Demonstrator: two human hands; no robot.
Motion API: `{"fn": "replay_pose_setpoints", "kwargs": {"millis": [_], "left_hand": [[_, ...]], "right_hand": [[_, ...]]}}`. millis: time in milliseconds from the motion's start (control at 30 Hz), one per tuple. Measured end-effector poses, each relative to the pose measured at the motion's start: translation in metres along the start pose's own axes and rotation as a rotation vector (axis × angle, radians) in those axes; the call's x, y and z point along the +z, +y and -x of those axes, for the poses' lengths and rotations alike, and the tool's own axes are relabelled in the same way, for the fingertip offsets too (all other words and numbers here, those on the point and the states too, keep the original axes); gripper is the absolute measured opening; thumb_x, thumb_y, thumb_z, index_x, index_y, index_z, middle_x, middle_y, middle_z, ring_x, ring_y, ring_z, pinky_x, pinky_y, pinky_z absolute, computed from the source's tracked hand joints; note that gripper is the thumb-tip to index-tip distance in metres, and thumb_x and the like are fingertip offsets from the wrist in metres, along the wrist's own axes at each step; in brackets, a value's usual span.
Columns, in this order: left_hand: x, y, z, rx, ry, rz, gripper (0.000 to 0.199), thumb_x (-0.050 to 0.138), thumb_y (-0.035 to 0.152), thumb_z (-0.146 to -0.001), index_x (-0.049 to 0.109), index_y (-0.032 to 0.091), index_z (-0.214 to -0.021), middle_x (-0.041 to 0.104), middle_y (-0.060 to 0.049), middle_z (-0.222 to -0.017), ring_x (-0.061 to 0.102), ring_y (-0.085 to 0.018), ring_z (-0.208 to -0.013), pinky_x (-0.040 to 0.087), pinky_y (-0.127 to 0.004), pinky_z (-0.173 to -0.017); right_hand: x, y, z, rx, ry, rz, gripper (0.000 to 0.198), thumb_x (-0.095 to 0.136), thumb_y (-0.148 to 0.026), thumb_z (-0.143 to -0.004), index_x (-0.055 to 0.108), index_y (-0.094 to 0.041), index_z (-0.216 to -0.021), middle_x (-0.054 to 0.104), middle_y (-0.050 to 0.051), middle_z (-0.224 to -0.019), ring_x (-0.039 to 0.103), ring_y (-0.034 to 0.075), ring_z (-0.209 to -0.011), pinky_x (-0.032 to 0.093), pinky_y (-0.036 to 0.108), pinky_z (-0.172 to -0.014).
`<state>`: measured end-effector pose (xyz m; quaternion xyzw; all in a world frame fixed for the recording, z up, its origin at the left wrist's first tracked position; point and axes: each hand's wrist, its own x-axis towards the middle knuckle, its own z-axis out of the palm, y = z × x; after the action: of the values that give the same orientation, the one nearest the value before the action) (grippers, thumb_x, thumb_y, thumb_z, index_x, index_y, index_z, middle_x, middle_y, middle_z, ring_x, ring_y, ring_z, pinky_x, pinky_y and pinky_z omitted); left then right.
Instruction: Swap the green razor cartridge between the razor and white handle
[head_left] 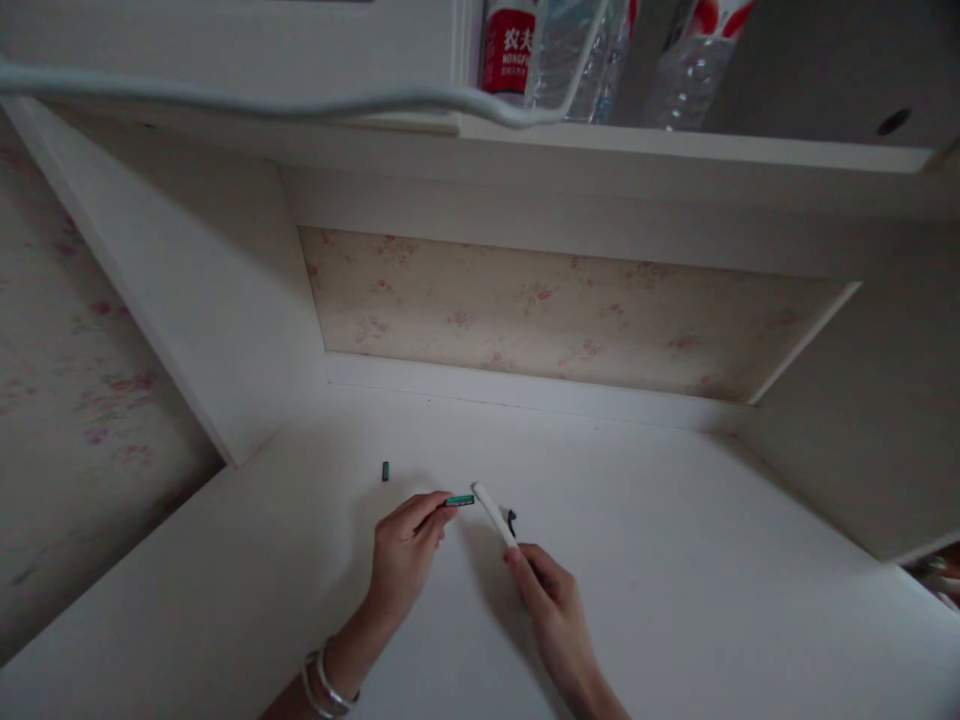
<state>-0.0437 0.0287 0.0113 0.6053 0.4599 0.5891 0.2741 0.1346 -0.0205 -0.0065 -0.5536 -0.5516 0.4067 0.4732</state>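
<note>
My left hand is closed in a pinch on a small green-and-black bar; its exact kind is too small to tell. The bar points right, close to the upper end of a slim white rod. Fingers and thumb of my right hand grip the lower end of that rod, which leans up and to the left. Just beyond the rod, a small curved black piece shows partly. Another little green-and-black piece lies on the white tabletop, left of and beyond my left hand.
Above the desk runs a white shelf with several plastic bottles. A pale cable hangs across its front. White side panels and flowered wallpaper close in the desk.
</note>
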Motion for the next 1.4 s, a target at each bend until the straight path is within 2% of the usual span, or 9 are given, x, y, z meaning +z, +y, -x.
{"fn": "replay_pose_setpoints", "kwargs": {"millis": [100,300,433,600,767,933,1100,1267,1400], "left_hand": [[0.0001,-0.0004,0.001,-0.013,-0.013,-0.005,0.014,0.061,0.027,-0.081,0.07,0.019,-0.088,0.064,0.002,-0.068,0.052,-0.006,-0.047,0.044,-0.015,-0.044],[0.0004,0.0002,0.0008,-0.011,-0.001,-0.037,0.013,0.061,0.027,-0.082,0.07,0.02,-0.088,0.064,0.002,-0.069,0.052,-0.006,-0.048,0.044,-0.014,-0.046],[0.001,-0.001,-0.0002,-0.007,-0.012,-0.036,0.015,0.06,0.028,-0.082,0.07,0.019,-0.089,0.066,0.001,-0.072,0.054,-0.006,-0.049,0.045,-0.015,-0.046],[-0.0001,-0.0006,-0.0001,-0.006,-0.001,-0.066,0.014,0.06,0.028,-0.082,0.07,0.019,-0.089,0.066,0.001,-0.072,0.055,-0.007,-0.05,0.046,-0.015,-0.048],[-0.0003,-0.0006,0.001,0.002,-0.021,-0.06,0.016,0.059,0.029,-0.083,0.07,0.019,-0.09,0.068,0.0,-0.072,0.056,-0.007,-0.05,0.046,-0.015,-0.048],[0.0003,-0.0036,0.0006,-0.006,0.003,-0.063,0.016,0.061,0.029,-0.082,0.07,0.019,-0.09,0.068,0.0,-0.073,0.056,-0.007,-0.05,0.047,-0.015,-0.047],[0.0007,-0.0029,0.0012,-0.007,-0.008,-0.039,0.016,0.06,0.028,-0.082,0.07,0.018,-0.089,0.068,0.0,-0.072,0.055,-0.006,-0.048,0.046,-0.015,-0.046],[0.0011,0.0017,0.0013,-0.018,0.016,-0.03,0.015,0.061,0.029,-0.082,0.07,0.018,-0.088,0.066,0.001,-0.067,0.055,-0.006,-0.047,0.046,-0.014,-0.044],[0.0006,0.0037,0.0008,-0.001,0.005,-0.051,0.014,0.061,0.028,-0.082,0.07,0.02,-0.087,0.066,0.001,-0.07,0.055,-0.006,-0.048,0.046,-0.014,-0.045]], "right_hand": [[0.0006,0.0004,0.0004,-0.02,-0.04,0.024,0.041,0.05,-0.051,-0.087,0.063,-0.015,-0.075,0.04,-0.002,-0.061,0.036,0.013,-0.058,0.025,0.024,-0.052],[-0.0017,0.0007,0.0009,0.004,0.01,0.041,0.042,0.049,-0.053,-0.087,0.062,-0.015,-0.075,0.035,-0.004,-0.06,0.034,0.013,-0.057,0.024,0.024,-0.051],[0.0,0.0012,0.0015,-0.036,-0.049,0.046,0.04,0.05,-0.051,-0.087,0.064,-0.014,-0.076,0.04,-0.003,-0.061,0.036,0.013,-0.057,0.025,0.024,-0.051],[0.0012,-0.0005,0.0021,-0.016,0.017,0.034,0.041,0.05,-0.051,-0.087,0.063,-0.015,-0.074,0.038,-0.003,-0.06,0.035,0.013,-0.057,0.025,0.024,-0.05],[0.0025,-0.0025,0.0029,-0.039,-0.026,0.048,0.041,0.05,-0.05,-0.088,0.064,-0.015,-0.074,0.042,-0.002,-0.061,0.037,0.013,-0.058,0.025,0.024,-0.051],[0.0009,-0.0014,0.0022,-0.009,0.048,0.065,0.042,0.048,-0.052,-0.088,0.064,-0.014,-0.076,0.038,-0.003,-0.059,0.035,0.012,-0.056,0.025,0.024,-0.05],[0.0024,-0.0036,0.0041,-0.065,-0.007,0.071,0.044,0.05,-0.052,-0.087,0.065,-0.014,-0.074,0.044,-0.002,-0.058,0.038,0.013,-0.055,0.026,0.024,-0.048],[0.0004,-0.003,0.0035,-0.053,0.068,0.097,0.043,0.049,-0.051,-0.088,0.065,-0.014,-0.075,0.043,-0.002,-0.058,0.038,0.013,-0.054,0.025,0.024,-0.048],[0.0029,-0.0041,0.0059,-0.073,0.008,0.092,0.04,0.049,-0.049,-0.088,0.064,-0.014,-0.075,0.046,-0.002,-0.06,0.039,0.012,-0.054,0.026,0.024,-0.049]]}}
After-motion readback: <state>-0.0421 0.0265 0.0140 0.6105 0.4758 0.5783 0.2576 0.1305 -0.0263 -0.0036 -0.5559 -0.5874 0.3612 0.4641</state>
